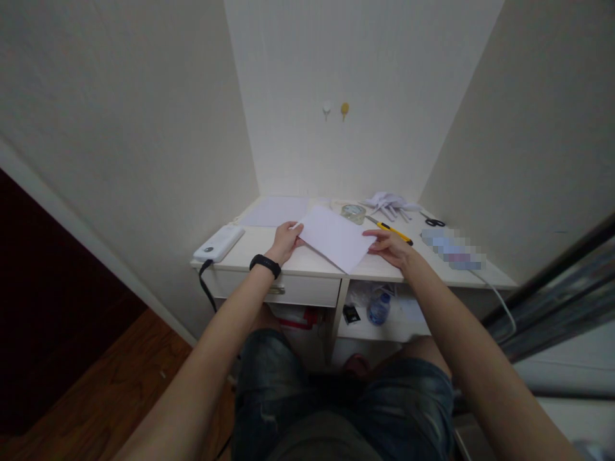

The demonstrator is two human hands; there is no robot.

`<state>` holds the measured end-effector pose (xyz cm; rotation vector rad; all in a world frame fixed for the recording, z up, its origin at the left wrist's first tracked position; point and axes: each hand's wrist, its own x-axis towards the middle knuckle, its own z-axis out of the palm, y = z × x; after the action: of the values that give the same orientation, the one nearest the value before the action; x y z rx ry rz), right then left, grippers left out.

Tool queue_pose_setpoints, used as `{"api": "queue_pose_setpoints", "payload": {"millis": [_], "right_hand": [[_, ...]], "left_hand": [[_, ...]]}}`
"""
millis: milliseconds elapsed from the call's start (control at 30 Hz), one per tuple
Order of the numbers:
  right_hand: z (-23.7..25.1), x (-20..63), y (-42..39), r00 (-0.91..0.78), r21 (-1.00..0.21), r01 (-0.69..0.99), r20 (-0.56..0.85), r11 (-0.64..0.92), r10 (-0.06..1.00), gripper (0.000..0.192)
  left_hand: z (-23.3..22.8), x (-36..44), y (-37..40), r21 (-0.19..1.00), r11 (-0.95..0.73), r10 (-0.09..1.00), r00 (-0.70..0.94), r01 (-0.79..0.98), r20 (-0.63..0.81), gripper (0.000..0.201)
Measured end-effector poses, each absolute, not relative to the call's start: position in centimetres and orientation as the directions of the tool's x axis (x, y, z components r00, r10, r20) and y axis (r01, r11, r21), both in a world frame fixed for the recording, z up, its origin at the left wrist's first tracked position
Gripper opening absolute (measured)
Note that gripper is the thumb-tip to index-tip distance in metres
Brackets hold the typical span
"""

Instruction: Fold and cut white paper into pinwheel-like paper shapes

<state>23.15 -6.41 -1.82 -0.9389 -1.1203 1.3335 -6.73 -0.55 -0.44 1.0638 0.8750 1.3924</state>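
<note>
A white sheet of paper [335, 237] is tilted at an angle above the desk between my hands. My left hand [287, 242], below a black wristband, pinches its left corner between thumb and fingers. At the right corner, my right hand [388, 246] has thumb and fingers closed on the paper's edge. Just behind the sheet sits a roll of clear tape [353, 213]. A yellow utility knife [394, 232] lies beyond my right hand. Another flat white sheet [273, 211] rests at the back left of the desk.
The white desk [307, 264] stands against the wall. On its left is a white power bank [218, 243] with a black cable. Crumpled paper [390, 203], black-handled scissors [435, 222] and a blurred-out item [451, 248] with a white cable occupy the right. A bottle [379, 310] stands on the shelf below.
</note>
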Motion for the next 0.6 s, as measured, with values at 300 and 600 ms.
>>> {"api": "queue_pose_setpoints", "payload": {"millis": [300, 600], "right_hand": [[0.1, 23.1, -7.9, -0.223, -0.915, -0.401, 0.049, -0.045, 0.974, 0.055], [0.0, 18.3, -5.6, -0.208, -0.979, -0.196, -0.021, -0.062, 0.978, 0.042]], "left_hand": [[-0.6, -6.8, -0.5, 0.945, -0.109, 0.987, 0.079, -0.309, 0.14, 0.011], [-0.7, -6.6, -1.0, 0.984, -0.154, 0.943, 0.285, -0.093, 0.174, 0.031]]}}
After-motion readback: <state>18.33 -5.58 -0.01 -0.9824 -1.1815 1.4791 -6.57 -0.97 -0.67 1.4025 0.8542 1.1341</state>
